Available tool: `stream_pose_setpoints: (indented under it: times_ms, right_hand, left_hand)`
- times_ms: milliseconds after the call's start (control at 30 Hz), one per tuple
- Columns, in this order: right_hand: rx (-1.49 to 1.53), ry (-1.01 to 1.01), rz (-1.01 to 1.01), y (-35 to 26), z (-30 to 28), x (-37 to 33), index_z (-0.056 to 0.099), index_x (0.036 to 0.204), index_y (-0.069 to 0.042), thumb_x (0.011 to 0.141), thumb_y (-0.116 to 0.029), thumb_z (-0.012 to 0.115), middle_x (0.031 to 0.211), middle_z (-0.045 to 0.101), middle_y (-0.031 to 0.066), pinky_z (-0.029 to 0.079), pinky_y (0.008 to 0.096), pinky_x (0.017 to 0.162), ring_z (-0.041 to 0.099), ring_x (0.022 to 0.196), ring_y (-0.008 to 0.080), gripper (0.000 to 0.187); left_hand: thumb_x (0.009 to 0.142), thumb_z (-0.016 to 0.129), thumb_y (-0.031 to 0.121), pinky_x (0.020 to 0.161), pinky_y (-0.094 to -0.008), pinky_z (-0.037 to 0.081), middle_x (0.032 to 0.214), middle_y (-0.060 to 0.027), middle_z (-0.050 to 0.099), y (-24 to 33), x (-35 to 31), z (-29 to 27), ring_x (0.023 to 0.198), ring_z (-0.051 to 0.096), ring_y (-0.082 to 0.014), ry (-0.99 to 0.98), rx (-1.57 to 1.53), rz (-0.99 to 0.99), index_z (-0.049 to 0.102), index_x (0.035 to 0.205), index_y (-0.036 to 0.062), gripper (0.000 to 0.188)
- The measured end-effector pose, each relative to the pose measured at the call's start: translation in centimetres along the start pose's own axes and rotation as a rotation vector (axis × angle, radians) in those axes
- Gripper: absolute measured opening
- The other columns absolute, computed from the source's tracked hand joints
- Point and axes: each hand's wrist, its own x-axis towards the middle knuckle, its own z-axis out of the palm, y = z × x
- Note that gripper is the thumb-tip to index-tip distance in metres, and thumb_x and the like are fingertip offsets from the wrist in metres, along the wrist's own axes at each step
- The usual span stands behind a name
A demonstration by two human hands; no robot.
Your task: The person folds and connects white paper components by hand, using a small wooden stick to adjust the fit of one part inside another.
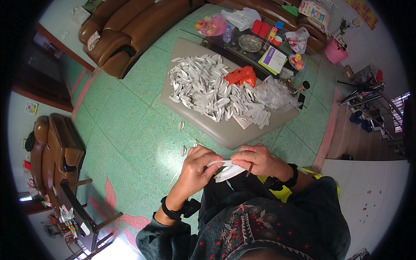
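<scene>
In front of my body, both hands grip a white, curved, flat piece [229,172] with a looped or folded outline; its exact kind I cannot make out. My left hand [198,168] pinches its left end between thumb and fingers. Closed on the upper right part is my right hand [259,161], and a short brown stick-like thing [250,169] juts down from between its fingers. Beyond the hands, a big heap of similar white and grey slender pieces [199,84] covers much of a grey padded bench [208,126].
A red plastic bag [242,76] and a clear plastic bag [275,94] lie by the heap. Several loose pieces [183,151] are on the green floor. Behind stands a dark coffee table [236,51] with fruit, a bottle and a glass dish. Brown sofas [143,30] line the room.
</scene>
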Motion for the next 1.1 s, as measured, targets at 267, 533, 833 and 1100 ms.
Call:
stream_pose_setpoints:
  times_ms: [267,533,833,1100]
  right_hand:
    - [0.041,-0.037,0.073,0.2,0.1,-0.2,0.056,0.082,-0.003,0.074,-0.003,0.063,0.067,0.054,0.0099,0.041,0.0335,0.050,0.055,0.056,0.0253,0.010]
    - [0.078,0.044,0.182,0.0,1.4,-0.7,0.053,0.083,-0.004,0.074,-0.003,0.059,0.059,0.053,0.0082,0.039,0.0326,0.045,0.053,0.047,0.0223,0.011]
    - [-0.032,0.155,0.002,0.1,1.8,0.1,0.056,0.085,-0.006,0.072,-0.004,0.063,0.057,0.054,0.0074,0.041,0.0336,0.046,0.056,0.048,0.0231,0.015]
    - [-0.160,0.053,0.012,-0.1,2.0,-0.6,0.057,0.095,-0.006,0.074,-0.009,0.065,0.059,0.058,0.0078,0.044,0.0341,0.047,0.059,0.050,0.0249,0.023]
  left_hand:
    - [0.075,0.067,0.002,0.056,-0.0246,0.046,0.078,-0.0060,0.059,1.0,0.4,0.7,0.065,0.057,-0.0129,-0.024,-0.088,-0.147,0.059,0.090,0.0014,0.017]
    - [0.076,0.062,-0.007,0.072,-0.0248,0.047,0.094,-0.0070,0.055,-0.8,-1.4,3.8,0.084,0.055,-0.0125,0.111,-0.983,-0.489,0.049,0.089,0.0022,0.020]
    - [0.077,0.061,-0.004,0.081,-0.0272,0.041,0.102,-0.0076,0.053,-0.6,-1.7,4.1,0.090,0.052,-0.0143,0.236,-0.965,-0.355,0.056,0.096,0.0013,0.020]
    - [0.075,0.059,-0.009,0.084,-0.0325,0.043,0.097,-0.0124,0.061,-0.4,-0.4,1.9,0.093,0.056,-0.0192,0.188,-0.887,-0.347,0.057,0.087,0.0017,0.016]
